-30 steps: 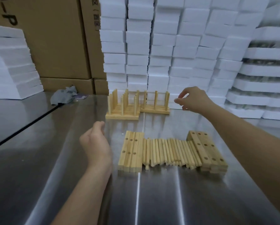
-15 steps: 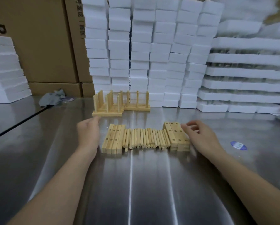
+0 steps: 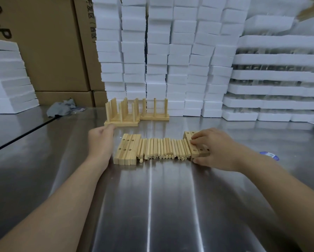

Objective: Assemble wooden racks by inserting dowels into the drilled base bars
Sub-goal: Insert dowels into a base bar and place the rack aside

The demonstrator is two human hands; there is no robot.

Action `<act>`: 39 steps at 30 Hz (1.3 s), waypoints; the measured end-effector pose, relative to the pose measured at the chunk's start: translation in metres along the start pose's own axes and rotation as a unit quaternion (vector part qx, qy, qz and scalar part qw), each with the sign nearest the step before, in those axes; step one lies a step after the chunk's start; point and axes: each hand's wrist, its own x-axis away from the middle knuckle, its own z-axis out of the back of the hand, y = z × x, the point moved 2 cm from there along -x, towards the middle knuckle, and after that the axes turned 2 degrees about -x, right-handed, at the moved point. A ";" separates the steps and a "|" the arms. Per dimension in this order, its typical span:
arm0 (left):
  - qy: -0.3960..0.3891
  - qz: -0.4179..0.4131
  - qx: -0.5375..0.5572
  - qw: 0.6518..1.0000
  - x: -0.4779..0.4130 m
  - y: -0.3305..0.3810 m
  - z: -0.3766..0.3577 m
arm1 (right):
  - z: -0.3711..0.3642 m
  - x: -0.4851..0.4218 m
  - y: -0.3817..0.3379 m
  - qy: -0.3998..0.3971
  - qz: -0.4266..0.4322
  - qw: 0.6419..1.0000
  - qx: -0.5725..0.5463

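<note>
A row of loose wooden dowels (image 3: 163,149) lies side by side on the steel table (image 3: 152,206). To their left sits a group of drilled base bars (image 3: 128,149); to their right lies a second stack of drilled bars (image 3: 193,149). My right hand (image 3: 216,148) grips that right stack, fingers curled over its top and thumb at its near end. My left hand (image 3: 100,140) hovers just left of the left bars, fingers loosely curled, holding nothing. Two assembled racks (image 3: 123,113) (image 3: 155,110) with upright dowels stand behind.
Stacks of white foam blocks (image 3: 170,60) wall off the back and right. Cardboard boxes (image 3: 49,42) and more foam (image 3: 9,79) stand at the back left. A grey rag (image 3: 61,107) lies by them. A blue sticker (image 3: 268,155) marks the table at the right.
My right hand came down from beside the racks onto the right stack of bars and closed on it. My left hand moved slightly forward beside the left bars.
</note>
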 end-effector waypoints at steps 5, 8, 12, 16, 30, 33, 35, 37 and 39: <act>-0.004 -0.003 0.000 1.000 -0.002 -0.002 -0.002 | 0.009 0.005 -0.004 0.034 0.015 0.998 -0.048; -0.004 -0.004 -0.001 1.000 -0.003 -0.002 -0.002 | 0.024 0.011 -0.010 0.235 0.043 0.969 -0.065; 0.002 -0.002 -0.003 1.000 -0.004 -0.003 -0.001 | 0.040 0.017 -0.019 0.388 0.031 0.888 -0.245; 0.001 -0.002 0.007 1.000 -0.005 -0.005 -0.001 | 0.039 0.016 -0.036 0.249 0.061 0.854 -0.453; -0.010 -0.020 0.003 1.000 -0.008 -0.008 -0.002 | 0.025 0.013 -0.032 -0.052 0.040 0.903 -0.424; -0.011 -0.018 0.006 1.000 -0.006 -0.006 -0.002 | 0.016 0.013 -0.033 -0.115 0.046 0.935 -0.332; -0.013 -0.017 0.000 1.000 -0.005 -0.006 -0.002 | 0.014 0.012 -0.033 -0.108 0.036 0.948 -0.299; -0.016 -0.017 -0.006 1.000 -0.004 -0.005 -0.002 | 0.014 0.012 -0.036 -0.099 0.035 0.961 -0.255; -0.020 -0.018 -0.013 1.000 -0.003 -0.005 -0.001 | 0.014 0.011 -0.038 -0.080 0.053 0.973 -0.209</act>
